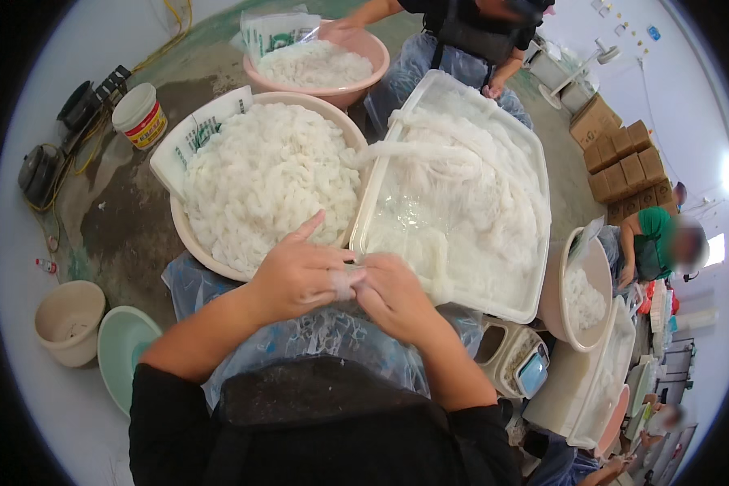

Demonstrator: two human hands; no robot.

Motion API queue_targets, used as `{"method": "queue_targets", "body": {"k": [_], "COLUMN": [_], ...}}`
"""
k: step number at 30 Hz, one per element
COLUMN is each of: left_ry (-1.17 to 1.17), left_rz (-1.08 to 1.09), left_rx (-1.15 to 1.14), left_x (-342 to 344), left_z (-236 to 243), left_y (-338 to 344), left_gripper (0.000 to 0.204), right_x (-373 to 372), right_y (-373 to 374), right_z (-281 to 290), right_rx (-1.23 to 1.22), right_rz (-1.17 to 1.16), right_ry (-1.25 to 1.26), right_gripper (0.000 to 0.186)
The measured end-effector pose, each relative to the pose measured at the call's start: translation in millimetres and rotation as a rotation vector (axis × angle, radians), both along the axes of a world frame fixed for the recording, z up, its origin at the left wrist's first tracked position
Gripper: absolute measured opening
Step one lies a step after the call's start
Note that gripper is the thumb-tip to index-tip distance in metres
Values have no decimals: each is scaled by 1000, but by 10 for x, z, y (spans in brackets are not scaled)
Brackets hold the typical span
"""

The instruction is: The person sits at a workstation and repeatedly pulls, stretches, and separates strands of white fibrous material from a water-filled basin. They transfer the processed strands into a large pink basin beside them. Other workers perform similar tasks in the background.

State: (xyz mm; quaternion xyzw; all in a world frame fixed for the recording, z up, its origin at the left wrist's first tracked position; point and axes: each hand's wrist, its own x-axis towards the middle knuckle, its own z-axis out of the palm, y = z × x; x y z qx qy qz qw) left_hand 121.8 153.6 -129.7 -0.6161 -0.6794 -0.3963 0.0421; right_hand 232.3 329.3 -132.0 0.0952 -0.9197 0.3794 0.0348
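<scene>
My left hand [304,273] and my right hand [393,298] meet above my lap, at the near edges of a basin and a tray. A wet, translucent white strand [346,283], which looks like sausage casing, wraps round the left fingers. The left index finger points away while the other fingers curl. My right fingers are closed against the same strand; their tips are partly hidden. Left of centre, a round cream basin [188,232] is heaped with knotted white strands [275,178]. On the right, a white rectangular tray [540,235] holds water and long loose strands [478,170].
Across from me a person [470,49] sits by a pink basin [378,61] of white strands. A white bucket [138,113] and two tubs, beige [69,320] and green [125,348], stand at left. Another basin [571,324], brown cartons [628,162] and a green-shirted person [660,235] are at right.
</scene>
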Motion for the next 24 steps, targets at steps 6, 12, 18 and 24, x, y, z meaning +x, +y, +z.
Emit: {"method": "queue_targets", "body": {"k": [6,12,18,24], "left_ry": [-16,-1628,-1655,-340], "left_rz": [15,-181,-74,425], "left_rx": [-12,145,191,-185], "left_x": [18,179,140,33], "left_z": [19,193,41,18], "left_y": [25,-29,63,-8], "left_gripper": [15,23,19,37], "right_x": [184,29,109,153], "right_y": [11,78,-217,23], "right_z": [43,-149,-217,114], "right_rx": [-791,-181,-235,-406], "right_rz": [-210,-205,-5,-8], "right_ry": [-194,41,58,130], "right_gripper": [16,25,16,19]}}
